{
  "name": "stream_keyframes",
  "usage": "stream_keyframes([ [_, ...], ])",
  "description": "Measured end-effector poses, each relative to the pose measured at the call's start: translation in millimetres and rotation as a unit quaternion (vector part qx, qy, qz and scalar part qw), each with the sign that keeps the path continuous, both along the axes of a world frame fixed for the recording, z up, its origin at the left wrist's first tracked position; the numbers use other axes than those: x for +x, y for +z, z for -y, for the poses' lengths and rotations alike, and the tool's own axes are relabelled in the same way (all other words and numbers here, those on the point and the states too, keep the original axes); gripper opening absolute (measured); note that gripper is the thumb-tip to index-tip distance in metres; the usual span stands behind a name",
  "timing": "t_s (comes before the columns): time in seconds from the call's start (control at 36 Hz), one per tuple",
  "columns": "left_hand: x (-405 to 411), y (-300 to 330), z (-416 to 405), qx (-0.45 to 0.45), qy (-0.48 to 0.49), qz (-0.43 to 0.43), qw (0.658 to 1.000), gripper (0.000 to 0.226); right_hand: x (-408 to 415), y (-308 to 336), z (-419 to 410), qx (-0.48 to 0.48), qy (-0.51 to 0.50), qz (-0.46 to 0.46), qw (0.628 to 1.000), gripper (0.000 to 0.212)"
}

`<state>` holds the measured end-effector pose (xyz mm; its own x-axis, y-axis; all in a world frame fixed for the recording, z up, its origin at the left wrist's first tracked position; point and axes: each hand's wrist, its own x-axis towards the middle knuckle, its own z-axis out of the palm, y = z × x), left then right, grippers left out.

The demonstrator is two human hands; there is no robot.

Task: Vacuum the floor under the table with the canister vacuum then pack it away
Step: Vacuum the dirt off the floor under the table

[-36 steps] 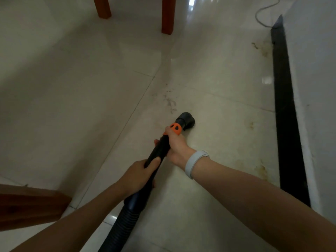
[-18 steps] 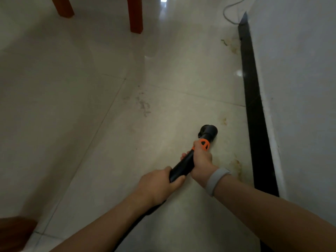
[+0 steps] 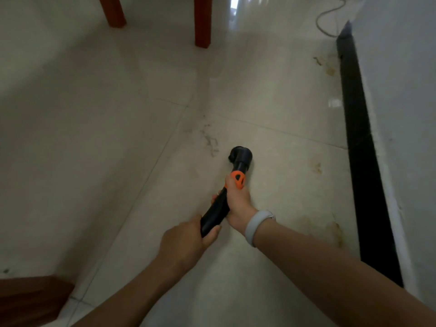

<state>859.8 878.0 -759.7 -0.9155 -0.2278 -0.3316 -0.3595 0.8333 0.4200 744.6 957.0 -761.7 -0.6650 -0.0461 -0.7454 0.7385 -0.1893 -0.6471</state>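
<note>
Vacuuming appears to be under way, the black vacuum wand (image 3: 215,214) being gripped low by the left hand (image 3: 186,244) and near its orange collar by the right hand (image 3: 237,200), so its nozzle (image 3: 240,156) should next be swept toward the desk legs (image 3: 202,21).

table legs (image 3: 202,22) cut off above; vacuum hose hidden behind hands (image 3: 186,244)
</note>
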Motion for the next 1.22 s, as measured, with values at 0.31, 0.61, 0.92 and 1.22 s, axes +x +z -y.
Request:
stream_keyframes([
  [0.31, 8, -4, 7, 0.016, 0.024, -0.002, 1.000, 0.043, 3, 0, 14, 0.002, 0.040, -0.012, 0.999, 0.012],
  [0.61, 26, -8, 41, 0.030, 0.057, 0.015, 0.998, 0.042, 20, 1, 51, -0.016, 0.052, 0.000, 0.999, 0.013],
  [0.92, 2, -8, 58, -0.031, 0.027, 0.024, 0.999, 0.045, 3, -2, 67, 0.002, 0.013, -0.002, 1.000, 0.015],
  [1.22, -38, -16, 34, 0.008, 0.047, 0.030, 0.998, 0.048, -41, -10, 47, 0.012, 0.040, -0.030, 0.999, 0.016],
])
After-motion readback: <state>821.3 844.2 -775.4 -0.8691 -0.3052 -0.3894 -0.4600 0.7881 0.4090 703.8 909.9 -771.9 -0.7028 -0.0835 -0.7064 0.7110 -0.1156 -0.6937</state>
